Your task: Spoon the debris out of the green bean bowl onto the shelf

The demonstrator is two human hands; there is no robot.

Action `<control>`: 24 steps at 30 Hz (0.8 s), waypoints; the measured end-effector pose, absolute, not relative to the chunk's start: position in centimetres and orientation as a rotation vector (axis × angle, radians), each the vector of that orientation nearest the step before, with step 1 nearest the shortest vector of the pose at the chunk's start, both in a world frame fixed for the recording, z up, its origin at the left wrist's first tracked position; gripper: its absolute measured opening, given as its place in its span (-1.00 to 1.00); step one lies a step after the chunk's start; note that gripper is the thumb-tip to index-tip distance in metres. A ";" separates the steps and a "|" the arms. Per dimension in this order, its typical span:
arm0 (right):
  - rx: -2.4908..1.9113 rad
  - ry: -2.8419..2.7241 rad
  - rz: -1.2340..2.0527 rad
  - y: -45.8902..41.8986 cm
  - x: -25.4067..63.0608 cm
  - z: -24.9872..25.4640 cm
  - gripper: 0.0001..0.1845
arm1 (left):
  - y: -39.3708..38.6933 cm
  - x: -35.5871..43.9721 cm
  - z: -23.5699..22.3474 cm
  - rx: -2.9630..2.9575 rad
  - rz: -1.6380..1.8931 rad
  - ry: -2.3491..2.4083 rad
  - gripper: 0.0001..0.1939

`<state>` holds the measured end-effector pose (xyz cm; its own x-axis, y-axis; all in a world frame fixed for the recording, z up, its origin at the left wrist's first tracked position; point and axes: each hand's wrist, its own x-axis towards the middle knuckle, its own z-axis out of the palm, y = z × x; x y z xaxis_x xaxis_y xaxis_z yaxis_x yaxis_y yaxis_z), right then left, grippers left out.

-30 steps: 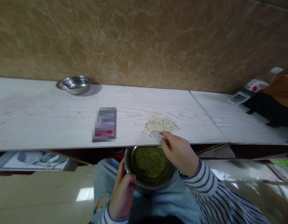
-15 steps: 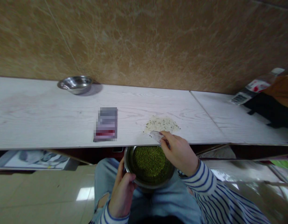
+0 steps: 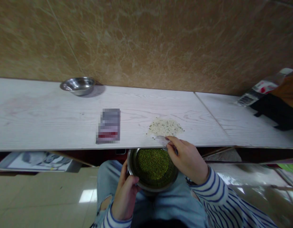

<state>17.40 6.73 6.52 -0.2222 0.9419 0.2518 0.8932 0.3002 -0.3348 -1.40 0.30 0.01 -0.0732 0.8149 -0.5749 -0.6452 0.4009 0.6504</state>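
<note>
A steel bowl (image 3: 171,180) of green mung beans (image 3: 153,164) rests over my lap, just below the table's front edge. My left hand (image 3: 127,193) is closed on its left rim, thumb on top. My right hand (image 3: 185,156) pinches what looks like a clear plastic spoon (image 3: 162,140), its see-through end over the front of the table. Just beyond that end lies a pile of white rice-like grains (image 3: 165,127) with green beans mixed in. Part of the bowl's right rim is hidden behind my right hand.
An empty steel bowl (image 3: 78,86) stands by the wall at the back left of the white table (image 3: 53,123). A blurred-out flat item (image 3: 109,126) lies left of the grains. At the right are a plastic bottle (image 3: 260,88) and a black and brown item (image 3: 279,104).
My right hand and the spoon have moved slightly right and down, toward the table's front edge. The left hand keeps hold of the bowl, and the grain pile looks much the same.
</note>
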 end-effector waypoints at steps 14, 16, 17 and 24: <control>-1.680 -2.188 0.097 7.0 17.1 6.7 -0.67 | 0.2 -1.4 -0.1 0.187 1.237 1.107 -0.32; -1.690 -2.184 0.092 7.1 17.1 6.7 -0.67 | 0.3 -1.4 0.0 0.185 1.245 1.115 -0.32; -1.693 -2.183 0.095 7.1 17.1 6.7 -0.68 | 0.3 -1.4 0.0 0.186 1.243 1.113 -0.32; -1.699 -2.244 0.120 7.8 16.5 7.0 -0.69 | 0.3 -1.5 0.1 0.191 1.263 1.140 -0.30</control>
<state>16.54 7.83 6.98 -0.2393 0.9493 0.2041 0.9220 0.2881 -0.2589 -1.53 0.28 0.10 -0.1265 0.8152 -0.5652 -0.6456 0.3649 0.6709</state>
